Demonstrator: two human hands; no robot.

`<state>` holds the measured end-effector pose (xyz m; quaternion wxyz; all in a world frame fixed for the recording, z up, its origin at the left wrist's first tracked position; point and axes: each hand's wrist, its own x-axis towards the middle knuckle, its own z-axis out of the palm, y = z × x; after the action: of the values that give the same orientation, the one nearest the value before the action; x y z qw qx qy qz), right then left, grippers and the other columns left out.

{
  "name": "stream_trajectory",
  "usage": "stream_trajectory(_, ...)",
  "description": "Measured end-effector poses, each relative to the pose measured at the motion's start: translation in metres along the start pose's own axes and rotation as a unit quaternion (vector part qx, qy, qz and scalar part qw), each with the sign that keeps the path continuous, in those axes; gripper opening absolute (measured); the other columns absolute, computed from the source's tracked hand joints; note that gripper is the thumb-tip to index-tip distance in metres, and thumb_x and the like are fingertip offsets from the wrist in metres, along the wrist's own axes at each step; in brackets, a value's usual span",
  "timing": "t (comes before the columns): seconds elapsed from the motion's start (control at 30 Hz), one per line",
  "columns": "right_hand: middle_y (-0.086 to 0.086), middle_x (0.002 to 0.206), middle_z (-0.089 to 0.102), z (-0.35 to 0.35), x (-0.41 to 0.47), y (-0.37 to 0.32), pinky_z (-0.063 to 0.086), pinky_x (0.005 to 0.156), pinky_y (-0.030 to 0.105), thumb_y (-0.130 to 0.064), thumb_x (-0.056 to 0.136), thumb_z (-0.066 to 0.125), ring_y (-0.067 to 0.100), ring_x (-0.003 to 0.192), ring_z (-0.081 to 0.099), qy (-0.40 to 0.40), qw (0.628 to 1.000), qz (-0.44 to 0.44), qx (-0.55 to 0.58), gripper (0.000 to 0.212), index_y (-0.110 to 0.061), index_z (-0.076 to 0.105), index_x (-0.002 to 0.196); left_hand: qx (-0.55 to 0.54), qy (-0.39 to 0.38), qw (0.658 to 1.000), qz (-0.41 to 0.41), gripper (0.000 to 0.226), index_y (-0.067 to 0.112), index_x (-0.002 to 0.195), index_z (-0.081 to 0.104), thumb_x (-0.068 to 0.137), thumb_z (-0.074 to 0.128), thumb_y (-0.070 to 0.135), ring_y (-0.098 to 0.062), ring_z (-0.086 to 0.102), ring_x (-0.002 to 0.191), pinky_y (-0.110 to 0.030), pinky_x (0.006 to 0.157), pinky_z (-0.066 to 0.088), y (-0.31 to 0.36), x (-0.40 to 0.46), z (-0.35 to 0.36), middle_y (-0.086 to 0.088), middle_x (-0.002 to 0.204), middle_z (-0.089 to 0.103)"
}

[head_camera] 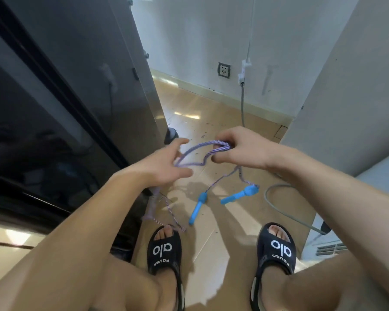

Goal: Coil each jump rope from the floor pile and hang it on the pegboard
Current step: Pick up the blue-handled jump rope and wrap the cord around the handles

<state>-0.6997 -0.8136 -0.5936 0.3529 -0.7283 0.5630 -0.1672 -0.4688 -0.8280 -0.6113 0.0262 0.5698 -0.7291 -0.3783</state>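
A purple braided jump rope [195, 151] runs between my two hands above the floor. My right hand [238, 149] grips several bunched loops of it with curled fingers. My left hand [164, 164] has loosely spread fingers, and one strand passes across its fingertips. Two strands hang from my right hand down to two blue handles [198, 207] [239, 195] that dangle just over the tiles. Another length drops from my left hand and trails to the floor by my left foot. No pegboard is in view.
A dark glossy cabinet [65, 122] fills the left side. A pale wall panel [346, 97] stands at right. A grey cable [285, 212] curves over the tan floor at right. My feet wear black slides [164, 250] at the bottom. A wall socket [224, 70] sits ahead.
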Motion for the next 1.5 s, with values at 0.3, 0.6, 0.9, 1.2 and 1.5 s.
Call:
stream_trajectory(0.3, -0.004, 0.064, 0.051, -0.008, 0.001, -0.003, 0.035, 0.057, 0.028, -0.045, 0.097, 0.051, 0.013, 0.055, 0.042, 0.015, 1.0, -0.001, 0.001, 0.041, -0.014, 0.067, 0.076, -0.058, 0.011, 0.995, 0.077, 0.03, 0.009, 0.076, 0.062, 0.099, 0.05, 0.023, -0.015, 0.066, 0.082, -0.04, 0.09, 0.046, 0.022, -0.007, -0.012, 0.002, 0.077, 0.073)
stream_trajectory(0.6, -0.006, 0.058, 0.052, -0.007, 0.0, 0.006, 0.042, 0.054, 0.026, -0.046, 0.098, 0.05, 0.013, 0.05, 0.048, 0.036, 0.999, 0.019, -0.004, 0.047, -0.012, 0.061, 0.069, 0.041, -0.017, 0.999, -0.006, 0.015, 0.033, 0.101, 0.064, 0.088, 0.063, 0.028, -0.015, 0.068, 0.097, -0.035, 0.087, 0.054, 0.006, -0.005, -0.008, 0.008, 0.1, 0.07)
stream_trajectory(0.9, -0.007, 0.051, 0.053, -0.007, 0.001, 0.001, 0.037, 0.051, 0.022, -0.043, 0.099, 0.05, 0.008, 0.045, 0.042, 0.005, 1.0, -0.017, 0.004, 0.045, -0.012, 0.062, 0.069, -0.099, -0.046, 0.986, 0.127, 0.021, 0.021, 0.082, 0.065, 0.102, 0.058, 0.024, -0.018, 0.072, 0.082, -0.033, 0.089, 0.051, 0.027, -0.011, -0.012, -0.001, 0.074, 0.071)
stream_trajectory(1.2, -0.003, 0.054, 0.049, -0.008, 0.001, 0.012, 0.034, 0.047, 0.023, -0.041, 0.1, 0.051, 0.014, 0.045, 0.039, 0.053, 0.995, 0.022, 0.078, 0.045, -0.015, 0.055, 0.063, -0.073, -0.085, 0.99, 0.088, 0.011, 0.023, 0.104, 0.066, 0.094, 0.068, 0.03, -0.009, 0.071, 0.091, -0.033, 0.093, 0.051, 0.014, -0.005, -0.005, 0.003, 0.089, 0.075)
stream_trajectory(1.5, -0.006, 0.045, 0.047, -0.012, 0.001, 0.013, 0.036, 0.05, 0.025, -0.046, 0.098, 0.049, 0.012, 0.042, 0.04, 0.035, 0.998, 0.011, -0.043, 0.052, -0.011, 0.058, 0.06, -0.106, -0.049, 0.986, 0.121, 0.04, 0.024, 0.065, 0.057, 0.102, 0.056, 0.039, -0.02, 0.06, 0.07, -0.03, 0.08, 0.055, 0.008, -0.007, -0.021, -0.001, 0.067, 0.056)
